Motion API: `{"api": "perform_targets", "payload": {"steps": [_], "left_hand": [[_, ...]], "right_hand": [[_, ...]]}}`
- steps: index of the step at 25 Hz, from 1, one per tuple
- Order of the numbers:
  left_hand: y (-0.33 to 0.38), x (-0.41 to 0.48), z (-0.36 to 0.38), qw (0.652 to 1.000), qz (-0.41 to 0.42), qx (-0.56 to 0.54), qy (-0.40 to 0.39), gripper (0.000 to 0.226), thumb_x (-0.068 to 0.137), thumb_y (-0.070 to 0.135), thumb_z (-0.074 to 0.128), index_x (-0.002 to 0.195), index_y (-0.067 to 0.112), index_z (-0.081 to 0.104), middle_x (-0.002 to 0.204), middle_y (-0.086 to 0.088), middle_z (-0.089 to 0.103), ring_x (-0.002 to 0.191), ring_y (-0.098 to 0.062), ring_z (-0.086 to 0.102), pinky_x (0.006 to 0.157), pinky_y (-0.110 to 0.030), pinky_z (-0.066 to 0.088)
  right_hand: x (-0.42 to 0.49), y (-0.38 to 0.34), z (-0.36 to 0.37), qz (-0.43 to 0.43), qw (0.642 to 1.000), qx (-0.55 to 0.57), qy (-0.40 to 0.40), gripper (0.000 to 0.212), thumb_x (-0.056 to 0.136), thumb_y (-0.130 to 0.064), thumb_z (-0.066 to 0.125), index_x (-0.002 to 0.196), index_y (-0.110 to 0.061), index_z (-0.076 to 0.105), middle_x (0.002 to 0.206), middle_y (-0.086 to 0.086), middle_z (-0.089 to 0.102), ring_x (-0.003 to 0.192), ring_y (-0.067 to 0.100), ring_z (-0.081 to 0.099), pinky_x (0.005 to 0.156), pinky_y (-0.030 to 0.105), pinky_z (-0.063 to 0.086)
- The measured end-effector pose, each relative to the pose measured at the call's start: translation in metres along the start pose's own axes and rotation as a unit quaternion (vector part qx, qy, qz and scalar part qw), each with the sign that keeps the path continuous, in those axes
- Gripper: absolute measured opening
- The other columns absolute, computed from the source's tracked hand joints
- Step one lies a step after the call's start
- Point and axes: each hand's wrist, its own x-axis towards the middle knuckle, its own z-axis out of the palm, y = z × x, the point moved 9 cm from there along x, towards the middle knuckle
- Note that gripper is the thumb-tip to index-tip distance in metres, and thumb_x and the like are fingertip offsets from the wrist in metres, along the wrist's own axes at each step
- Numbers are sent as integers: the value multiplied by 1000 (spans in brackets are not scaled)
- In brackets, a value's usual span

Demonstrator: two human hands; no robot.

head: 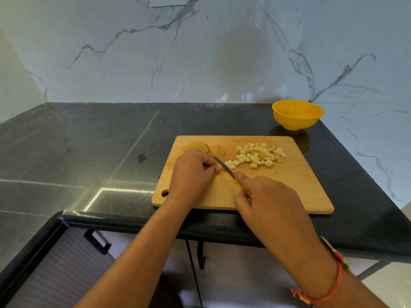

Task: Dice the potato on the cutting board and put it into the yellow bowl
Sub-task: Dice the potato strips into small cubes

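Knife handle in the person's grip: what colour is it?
Yellow; the knife handle shows partly beneath the right hand, best in the head view.

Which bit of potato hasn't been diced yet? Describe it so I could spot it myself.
Start at the wooden cutting board on the black counter. At its far left corner, just beyond the left hand, lies a rounded potato chunk. Unlike the pile of small cubes to its right and the thin sliver beside it, it is big, domed and undiced.
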Motion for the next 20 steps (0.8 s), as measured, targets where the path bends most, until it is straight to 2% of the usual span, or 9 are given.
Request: {"api": "perform_targets", "payload": {"steps": [8, 13, 15, 18, 20], "left_hand": [[-1, 1, 0, 1000, -4, 3, 16, 7, 86, 24, 73, 90, 21, 77, 95, 9, 65, 88, -5, 58, 82, -21, 48], [-2, 2, 1, 1000, -14, 17, 19, 9, 87, 28, 72, 93, 22, 76, 97, 10, 63, 90, -6, 57, 78, -18, 44], [-1, 1, 1, 999, -13, 23, 21, 9, 89, 28, 71, 94, 22, 75, 97, 10, 63, 89, -6, 56, 76, -16, 42], [3, -1, -1, 1000, 2, 6, 27, 9, 90, 25, 69, 98, 23, 74, 94, 11, 66, 86, -4, 56, 76, -16, 43], [6, -2, -1, 1000, 13, 0, 20, 11, 91, 25, 68, 101, 24, 73, 93, 13, 65, 85, -2, 57, 76, -15, 45]], "right_hand": [[3, -2, 9, -8, 999, 4, -35, 50, 101, -36, 37, 151, -35, 31, 86, -11, 50, 79, 8, 50, 71, 25, 45], [-14, 6, 2, -3, 999, -16, -43, 52, 100, -36, 35, 151, -39, 27, 80, -10, 46, 76, 9, 49, 67, 23, 41], [-22, 11, -2, 4, 998, -41, -43, 52, 97, -35, 38, 148, -41, 34, 73, -10, 43, 68, 10, 46, 59, 24, 40], [-31, 22, -12, 16, 999, -42, -12, 47, 87, -28, 52, 133, -34, 59, 60, -11, 37, 52, 8, 39, 43, 20, 29], [-31, 29, -22, 16, 999, -28, 20, 45, 85, -28, 52, 129, -31, 63, 58, -11, 37, 48, 8, 37, 41, 18, 30]]}}
